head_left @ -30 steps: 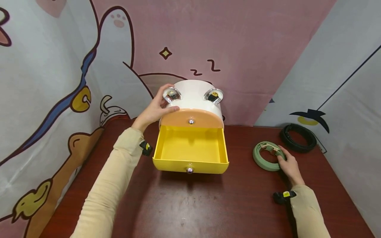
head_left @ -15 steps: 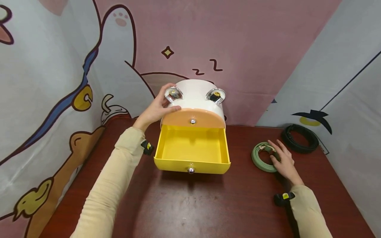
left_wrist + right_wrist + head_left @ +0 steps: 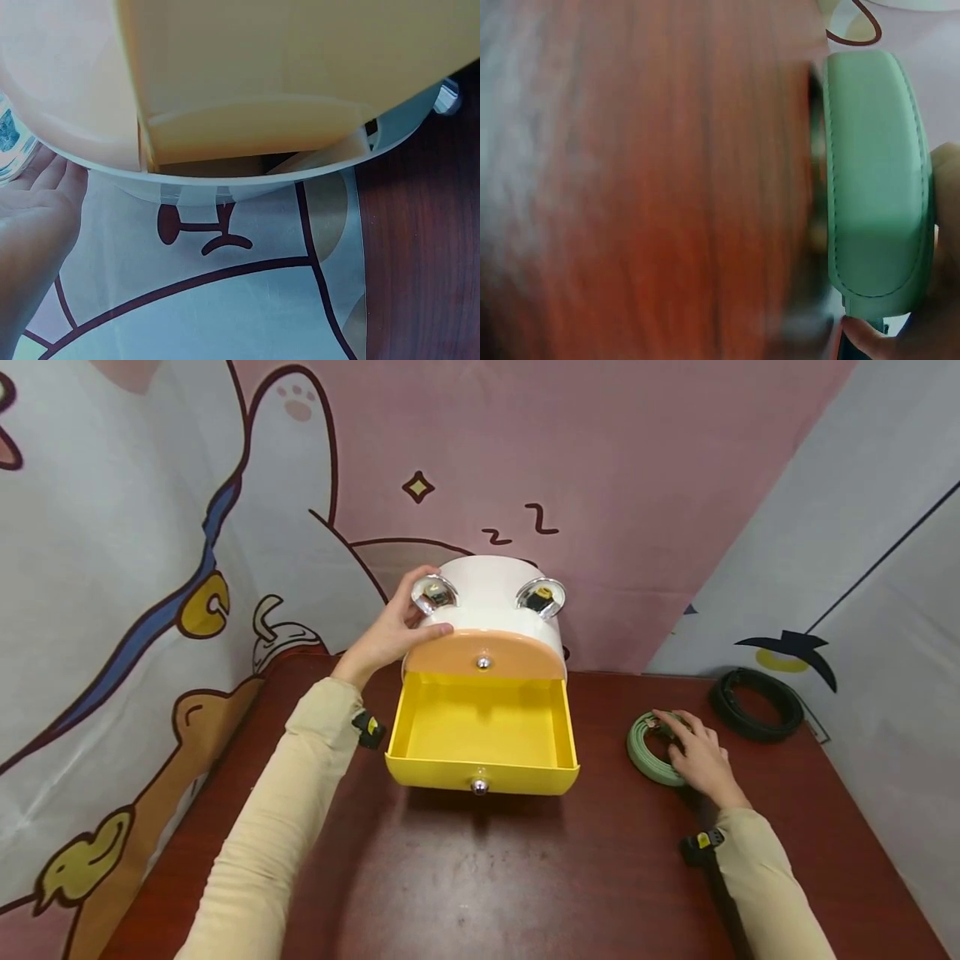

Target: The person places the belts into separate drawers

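Observation:
A white frog-shaped drawer box [image 3: 489, 592] with silver eyes stands at the back of the table. Its lower yellow drawer [image 3: 480, 727] is pulled out and has nothing in it; the orange upper drawer [image 3: 480, 653] is closed. My left hand [image 3: 390, 635] holds the box's left side, thumb on the front and fingers behind the left eye. To the right, my right hand [image 3: 703, 758] grips a coiled green belt [image 3: 639, 753] by its right side. In the right wrist view, stitching shows along the green belt [image 3: 876, 180], and the thumb lies at its lower edge.
A coiled black belt [image 3: 724, 706] lies at the back right, beyond my right hand. The reddish-brown table [image 3: 480, 877] meets a cartoon-printed cloth backdrop [image 3: 637, 485] behind and at the sides. The drawer's front reaches out over the table.
My right hand has shifted left and taken a new hold across the green belt, which has moved slightly left with it. The left hand keeps its place on the box.

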A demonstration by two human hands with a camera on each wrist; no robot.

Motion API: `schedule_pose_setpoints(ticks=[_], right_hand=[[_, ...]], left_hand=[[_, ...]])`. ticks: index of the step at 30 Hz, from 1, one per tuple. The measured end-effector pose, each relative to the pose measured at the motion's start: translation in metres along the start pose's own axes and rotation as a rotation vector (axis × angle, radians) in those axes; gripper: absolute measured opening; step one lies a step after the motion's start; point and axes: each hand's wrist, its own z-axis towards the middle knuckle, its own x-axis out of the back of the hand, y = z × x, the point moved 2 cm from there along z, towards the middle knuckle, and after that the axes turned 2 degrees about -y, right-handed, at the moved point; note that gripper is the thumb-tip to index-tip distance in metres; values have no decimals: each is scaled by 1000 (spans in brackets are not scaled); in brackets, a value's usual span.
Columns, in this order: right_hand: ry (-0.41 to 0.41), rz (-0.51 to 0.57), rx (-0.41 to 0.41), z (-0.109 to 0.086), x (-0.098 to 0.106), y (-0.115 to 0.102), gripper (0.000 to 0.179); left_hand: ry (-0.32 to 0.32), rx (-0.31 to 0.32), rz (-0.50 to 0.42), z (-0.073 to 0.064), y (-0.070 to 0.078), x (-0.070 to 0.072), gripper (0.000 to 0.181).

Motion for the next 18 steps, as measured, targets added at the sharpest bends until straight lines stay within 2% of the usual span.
schedule_pose_setpoints(ticks=[5,13,15,18], right_hand=[[-21,-3,-4,4,0,-7,62],[105,136,166,5,-8,-10,63],[153,146,159,4,-9,-10,62],[203,182,74,3,-11,-11,56]], left_hand=[[-4,-7,-17,-1,1,1,76],[-4,-8,-31,0,-2,1,76],[-9,-6,-31,1,-3,1,76],[-12,9,-31,0,-2,2,76]])
